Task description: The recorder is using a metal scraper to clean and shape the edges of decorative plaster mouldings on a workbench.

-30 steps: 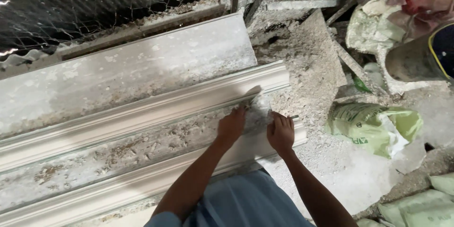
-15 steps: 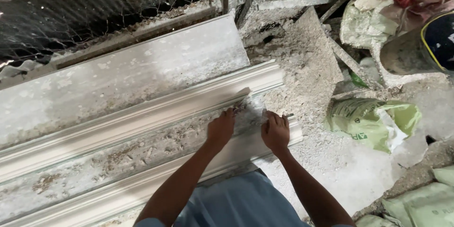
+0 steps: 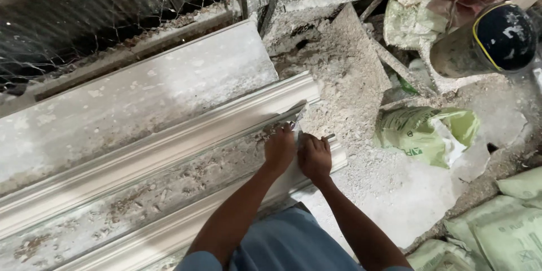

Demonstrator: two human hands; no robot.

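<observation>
**Both hands on a scraper at the end of the plaster moulding**

Looking down from my head camera, I see my left hand (image 3: 279, 149) and my right hand (image 3: 314, 157) side by side, almost touching, near the right end of a long white plaster moulding (image 3: 169, 141). Together they hold a flat metal scraper (image 3: 293, 117): its blade runs up and to the right from my left fingertips and lies against the moulding's raised upper rib, and a short bit of metal sticks out past my right knuckles. The grip of the left hand is closed over the tool's lower part, fingers curled down. The grip of the right hand is closed too, fist-like, but I cannot tell how much of the tool it has hold of.

The moulding runs diagonally from lower left to the middle of the view. Its middle channel is crusted with rough grey-brown residue, and the ribs on either side are smoother and paler. Just beyond it, parallel, lies a wide flat slab (image 3: 141, 90), dusty and speckled.

Right of the moulding's end sits a heap of plaster rubble (image 3: 344, 79). A crumpled green sack (image 3: 429, 132) lies near it on the dusty floor (image 3: 395, 192), and a dark bucket (image 3: 502, 36) lies on its side at upper right. Wire mesh (image 3: 84, 17) spans the upper left.
</observation>
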